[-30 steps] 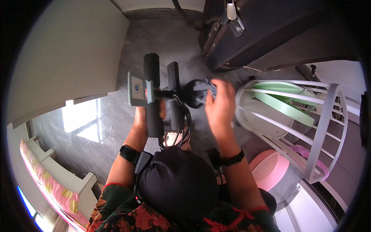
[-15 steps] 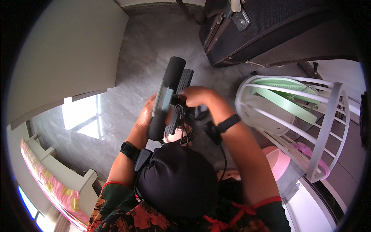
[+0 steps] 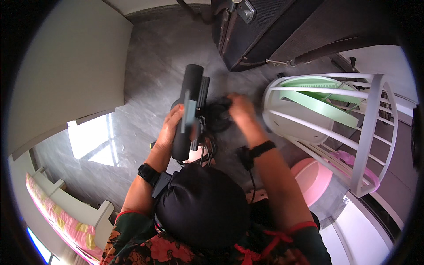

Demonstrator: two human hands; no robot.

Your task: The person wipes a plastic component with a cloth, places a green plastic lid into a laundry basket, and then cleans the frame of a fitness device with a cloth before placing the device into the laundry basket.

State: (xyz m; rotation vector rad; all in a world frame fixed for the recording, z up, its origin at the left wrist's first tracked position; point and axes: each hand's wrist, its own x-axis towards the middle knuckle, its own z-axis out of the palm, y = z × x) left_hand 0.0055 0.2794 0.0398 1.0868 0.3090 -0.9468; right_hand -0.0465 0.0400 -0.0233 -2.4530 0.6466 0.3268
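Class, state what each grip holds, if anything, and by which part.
The left grip holds the black padded bar near its middle; whether the right grip holds anything cannot be told.

padded bar (image 3: 192,81): black | tub (image 3: 314,180): pink | rack (image 3: 368,128): white | floor (image 3: 154,57): marbled grey | cap (image 3: 201,207): black

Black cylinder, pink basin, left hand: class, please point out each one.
Black cylinder (image 3: 191,82), head view: its upper part.
Pink basin (image 3: 319,182), head view: its wall.
Left hand (image 3: 168,126), head view: the back of it.
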